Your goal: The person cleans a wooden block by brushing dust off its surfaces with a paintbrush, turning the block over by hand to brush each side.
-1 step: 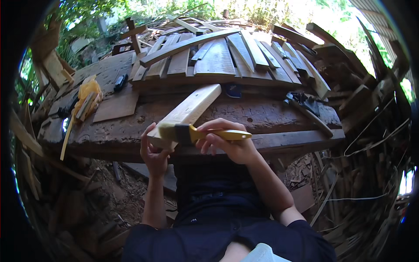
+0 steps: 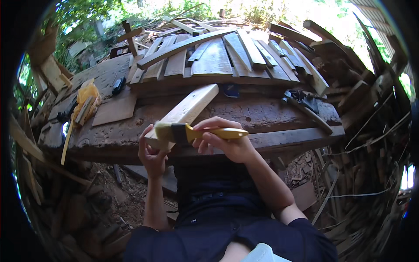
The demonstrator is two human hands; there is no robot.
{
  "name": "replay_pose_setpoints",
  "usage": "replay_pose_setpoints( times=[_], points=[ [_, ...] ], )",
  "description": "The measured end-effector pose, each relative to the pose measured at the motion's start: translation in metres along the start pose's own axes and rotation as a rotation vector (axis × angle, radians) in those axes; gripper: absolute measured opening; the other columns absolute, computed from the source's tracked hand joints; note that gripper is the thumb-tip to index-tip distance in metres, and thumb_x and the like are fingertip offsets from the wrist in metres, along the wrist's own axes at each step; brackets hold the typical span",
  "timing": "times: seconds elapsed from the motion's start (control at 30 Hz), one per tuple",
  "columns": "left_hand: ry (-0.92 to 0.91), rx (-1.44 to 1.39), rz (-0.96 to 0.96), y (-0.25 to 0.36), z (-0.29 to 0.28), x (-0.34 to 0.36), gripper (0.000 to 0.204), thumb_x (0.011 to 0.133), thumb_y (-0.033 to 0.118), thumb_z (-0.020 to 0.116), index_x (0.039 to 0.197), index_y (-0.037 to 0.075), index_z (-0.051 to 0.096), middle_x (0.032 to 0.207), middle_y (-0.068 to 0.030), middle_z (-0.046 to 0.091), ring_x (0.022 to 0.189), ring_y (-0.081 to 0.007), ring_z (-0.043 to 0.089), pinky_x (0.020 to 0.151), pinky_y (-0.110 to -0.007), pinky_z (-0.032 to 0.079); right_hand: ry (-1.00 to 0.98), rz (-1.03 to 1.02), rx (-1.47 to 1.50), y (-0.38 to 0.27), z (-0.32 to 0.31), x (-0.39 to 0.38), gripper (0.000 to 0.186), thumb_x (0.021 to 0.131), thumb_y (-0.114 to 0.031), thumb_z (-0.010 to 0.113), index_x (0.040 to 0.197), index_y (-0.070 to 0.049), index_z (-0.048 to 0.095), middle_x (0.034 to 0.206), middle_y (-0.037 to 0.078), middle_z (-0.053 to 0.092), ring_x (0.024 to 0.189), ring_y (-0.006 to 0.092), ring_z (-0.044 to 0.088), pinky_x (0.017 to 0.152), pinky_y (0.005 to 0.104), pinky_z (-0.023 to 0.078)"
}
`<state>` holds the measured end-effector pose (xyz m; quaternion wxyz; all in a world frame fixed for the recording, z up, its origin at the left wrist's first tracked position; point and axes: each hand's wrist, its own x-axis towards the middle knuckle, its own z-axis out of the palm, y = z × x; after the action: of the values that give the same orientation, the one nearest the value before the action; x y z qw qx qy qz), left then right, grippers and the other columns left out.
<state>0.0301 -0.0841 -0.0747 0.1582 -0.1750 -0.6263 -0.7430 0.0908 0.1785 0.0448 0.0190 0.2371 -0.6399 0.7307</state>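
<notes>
My left hand [image 2: 152, 150] grips the near end of a pale wooden board [image 2: 190, 105], fingers along its left side and thumb near its lower corner. The board slants away over the bench, its far end higher in the picture. In my right hand [image 2: 224, 142] is a flat paintbrush [image 2: 188, 133] with a yellow handle, a dark band and pale bristles. The bristles lie over the board's near end, close to my left fingertips, and hide part of it. Whether the board's underside touches the bench cannot be seen.
A thick, worn wooden workbench [image 2: 262, 113] spans the view. Several planks [image 2: 212, 61] lie along its back. At left are a yellow plastic bag [image 2: 88, 98], a dark tool [image 2: 118, 85] and a flat panel [image 2: 114, 109]; at right, a long-handled tool [image 2: 310, 114]. Scrap wood surrounds the bench.
The whole view has shifted slightly. The brush bristles look sharper and more spread at the board's near end; both hands keep their grips.
</notes>
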Motion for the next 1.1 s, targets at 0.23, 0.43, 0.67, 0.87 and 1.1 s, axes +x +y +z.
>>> replay_pose_setpoints(
  times=[0.23, 0.43, 0.67, 0.87, 1.1],
  points=[
    [-0.105, -0.072, 0.119, 0.023, 0.016, 0.027, 0.092, 0.091, 0.024, 0.084, 0.164, 0.006, 0.031, 0.147, -0.0168, 0.052, 0.101, -0.0224, 0.07, 0.066, -0.028, 0.06, 0.246, 0.024, 0.01, 0.006, -0.042, 0.001, 0.024, 0.111, -0.023, 0.061, 0.127, -0.006, 0.066, 0.096, 0.01, 0.077, 0.075, 0.0137, 0.075, 0.057, 0.0227, 0.054],
    [-0.068, -0.043, 0.148, 0.045, 0.036, 0.028, 0.103, 0.092, 0.046, 0.082, 0.167, 0.006, 0.025, 0.161, -0.018, 0.036, 0.122, -0.0305, 0.063, 0.076, -0.034, 0.063, 0.419, -0.004, 0.046, 0.019, -0.025, -0.002, 0.023, 0.112, -0.024, 0.06, 0.127, -0.007, 0.064, 0.095, 0.009, 0.076, 0.073, 0.0132, 0.074, 0.054, 0.0233, 0.052],
    [-0.209, 0.27, 0.236, 0.028, 0.035, 0.019, 0.118, 0.072, 0.048, 0.099, 0.161, 0.004, 0.034, 0.154, -0.015, 0.045, 0.134, -0.0308, 0.057, 0.096, -0.042, 0.059, 0.169, 0.01, 0.044, -0.029, -0.006, -0.014, 0.025, 0.11, -0.024, 0.065, 0.127, -0.006, 0.07, 0.095, 0.008, 0.079, 0.079, 0.011, 0.074, 0.059, 0.0238, 0.054],
    [-0.285, 0.463, 0.323, 0.076, 0.047, 0.039, 0.097, 0.061, 0.025, 0.1, 0.145, 0.006, 0.056, 0.118, -0.0132, 0.061, 0.106, -0.0278, 0.067, 0.091, -0.041, 0.058, 0.317, -0.019, -0.245, -0.011, -0.069, -0.008, 0.022, 0.108, -0.019, 0.067, 0.123, -0.003, 0.072, 0.095, 0.008, 0.079, 0.077, 0.0109, 0.073, 0.062, 0.0234, 0.056],
    [-0.428, 0.719, 0.386, 0.122, 0.03, 0.061, 0.09, 0.064, 0.014, 0.095, 0.147, 0.017, 0.061, 0.132, -0.013, 0.073, 0.086, -0.0247, 0.078, 0.075, -0.036, 0.062, 0.458, 0.037, -0.155, 0.011, -0.097, -0.02, 0.022, 0.109, -0.018, 0.064, 0.123, -0.003, 0.07, 0.088, 0.009, 0.076, 0.072, 0.0117, 0.072, 0.057, 0.0251, 0.054]
  ],
)
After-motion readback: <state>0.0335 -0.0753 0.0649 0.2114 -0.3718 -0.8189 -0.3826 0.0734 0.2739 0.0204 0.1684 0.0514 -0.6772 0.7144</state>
